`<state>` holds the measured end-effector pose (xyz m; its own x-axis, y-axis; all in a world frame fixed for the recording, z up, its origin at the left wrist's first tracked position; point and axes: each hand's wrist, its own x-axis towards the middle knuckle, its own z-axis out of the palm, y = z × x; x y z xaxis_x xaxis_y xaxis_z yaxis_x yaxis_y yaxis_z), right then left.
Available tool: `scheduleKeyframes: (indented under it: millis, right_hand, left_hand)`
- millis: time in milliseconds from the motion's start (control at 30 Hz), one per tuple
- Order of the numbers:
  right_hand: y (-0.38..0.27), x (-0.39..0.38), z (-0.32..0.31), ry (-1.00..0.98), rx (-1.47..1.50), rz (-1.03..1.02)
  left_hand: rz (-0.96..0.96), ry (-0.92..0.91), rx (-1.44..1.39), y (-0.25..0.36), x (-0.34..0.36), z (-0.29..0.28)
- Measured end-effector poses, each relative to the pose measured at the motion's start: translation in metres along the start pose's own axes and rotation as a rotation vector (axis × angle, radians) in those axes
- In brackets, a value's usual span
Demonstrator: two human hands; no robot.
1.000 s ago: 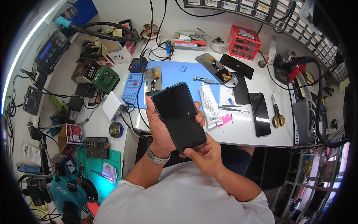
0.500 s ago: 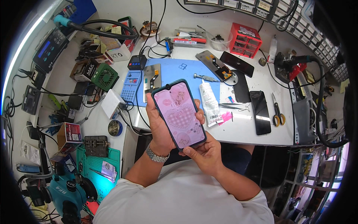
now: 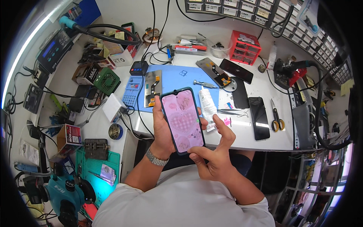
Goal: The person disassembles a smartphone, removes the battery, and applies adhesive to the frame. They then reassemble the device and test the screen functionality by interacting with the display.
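A smartphone (image 3: 183,123) with a lit pink wallpaper and a dark case rests in my left hand (image 3: 163,140). The left thumb lies along its left edge, and the fingertips curl round its right edge. At the phone's lower right corner is my right hand (image 3: 215,159), its fingers apart and one digit's tip over or against the bottom of the screen. I cannot tell whether that tip touches the glass. Just beyond the phone, a white glue tube (image 3: 207,108) lies on the bench, partly behind my right fingers.
A blue mat (image 3: 181,75) carries a detached screen (image 3: 153,87) and a small screwdriver (image 3: 206,84). To the right lie a black phone (image 3: 259,118), scissors (image 3: 278,116) and tweezers (image 3: 230,112). A red drawer box (image 3: 245,47) stands behind; a teal microscope (image 3: 66,195) is at lower left.
My right hand has let go of the phone's lower edge and spread its fingers beside the lower right corner. The phone stays in my left hand, turned slightly more upright.
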<state>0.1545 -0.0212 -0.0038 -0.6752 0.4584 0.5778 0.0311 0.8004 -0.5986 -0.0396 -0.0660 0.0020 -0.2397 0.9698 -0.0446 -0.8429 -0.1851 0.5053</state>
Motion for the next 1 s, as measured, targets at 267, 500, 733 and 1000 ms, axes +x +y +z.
scheduleKeyframes:
  millis: [267, 500, 733, 1000]
  right_hand:
    - [0.004, 0.009, -0.012, 0.088, -0.069, 0.122]
    - [0.004, 0.002, -0.016, 0.129, -0.011, 0.081]
    - [0.004, -0.003, -0.019, 0.037, 0.034, -0.064]
    - [0.007, 0.004, -0.012, 0.137, -0.087, 0.074]
  left_hand:
    - [-0.040, -0.044, -0.007, -0.011, -0.001, 0.006]
    - [-0.046, -0.034, 0.018, -0.012, -0.004, 0.009]
    - [-0.069, 0.001, -0.007, -0.010, 0.000, 0.008]
    - [-0.092, 0.027, -0.065, -0.013, -0.001, 0.010]
